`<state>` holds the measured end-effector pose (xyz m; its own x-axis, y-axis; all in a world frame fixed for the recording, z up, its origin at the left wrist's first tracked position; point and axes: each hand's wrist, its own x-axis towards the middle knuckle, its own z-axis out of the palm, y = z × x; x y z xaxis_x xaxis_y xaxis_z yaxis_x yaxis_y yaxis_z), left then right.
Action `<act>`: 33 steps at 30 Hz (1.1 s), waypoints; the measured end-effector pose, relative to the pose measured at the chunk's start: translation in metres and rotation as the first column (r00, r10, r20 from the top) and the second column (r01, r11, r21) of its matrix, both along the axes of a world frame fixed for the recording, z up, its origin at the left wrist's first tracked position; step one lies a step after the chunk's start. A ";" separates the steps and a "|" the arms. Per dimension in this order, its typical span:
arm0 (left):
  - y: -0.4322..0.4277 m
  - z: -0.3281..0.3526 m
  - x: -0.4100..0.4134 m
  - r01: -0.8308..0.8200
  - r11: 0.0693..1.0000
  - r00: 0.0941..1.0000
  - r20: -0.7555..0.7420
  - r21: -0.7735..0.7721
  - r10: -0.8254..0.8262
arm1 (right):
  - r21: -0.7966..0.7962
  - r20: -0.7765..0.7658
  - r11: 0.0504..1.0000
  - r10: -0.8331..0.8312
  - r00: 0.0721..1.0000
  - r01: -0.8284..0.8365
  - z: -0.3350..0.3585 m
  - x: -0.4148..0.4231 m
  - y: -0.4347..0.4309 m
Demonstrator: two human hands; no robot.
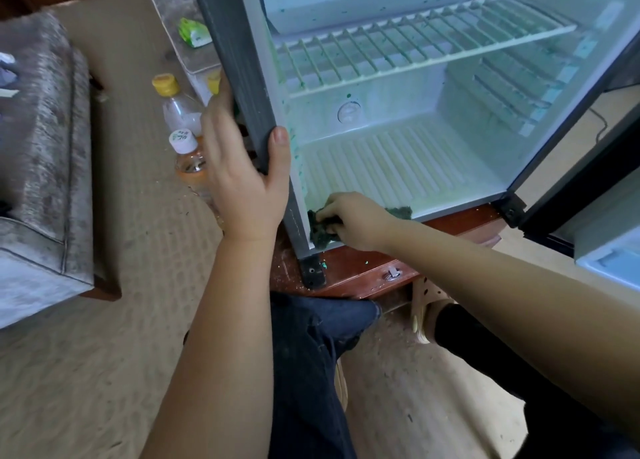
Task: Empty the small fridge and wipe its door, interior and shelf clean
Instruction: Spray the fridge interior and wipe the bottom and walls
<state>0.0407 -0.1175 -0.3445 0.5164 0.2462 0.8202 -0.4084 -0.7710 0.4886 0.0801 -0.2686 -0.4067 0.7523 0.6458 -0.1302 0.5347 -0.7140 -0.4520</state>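
The small fridge (239, 60) stands open on a low reddish wooden stand, with green specks on its white inner walls. A white wire shelf (415, 53) spans the inside; nothing lies on it or on the ribbed floor (398, 167). My left hand (242, 167) grips the fridge's grey left front edge, thumb on the inner side. My right hand (349, 221) holds a dark green cloth (320, 231) pressed against the front left corner of the fridge floor. The open door (588, 167) hangs at the right.
Two yellow-capped bottles and a white-capped bottle (188, 160) with orange liquid stand on the carpet left of the fridge. A green packet (194, 33) lies on a clear tray behind them. A grey upholstered seat (41, 153) fills the left. My knees are below the stand (363, 268).
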 end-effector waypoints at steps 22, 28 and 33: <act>0.015 -0.014 -0.024 0.063 0.973 0.965 -0.234 -0.223 -0.116 | -0.035 0.013 0.972 -0.230 0.973 0.231 0.006 -0.077 -0.070; 0.011 -0.011 -0.033 0.043 0.957 0.939 -0.314 -0.287 -0.136 | 0.536 0.174 0.699 -0.640 0.748 0.474 0.026 -0.044 -0.059; 0.001 0.003 -0.045 0.005 0.952 0.928 -0.353 -0.306 -0.119 | -0.085 0.097 0.943 -0.314 0.944 0.322 0.006 -0.020 -0.050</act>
<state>-0.0048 -0.1162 -0.3411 0.7862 0.4044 0.4673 -0.2009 -0.5478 0.8121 0.0604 -0.3189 -0.4010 0.9271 0.3579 -0.1111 0.3039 -0.8915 -0.3359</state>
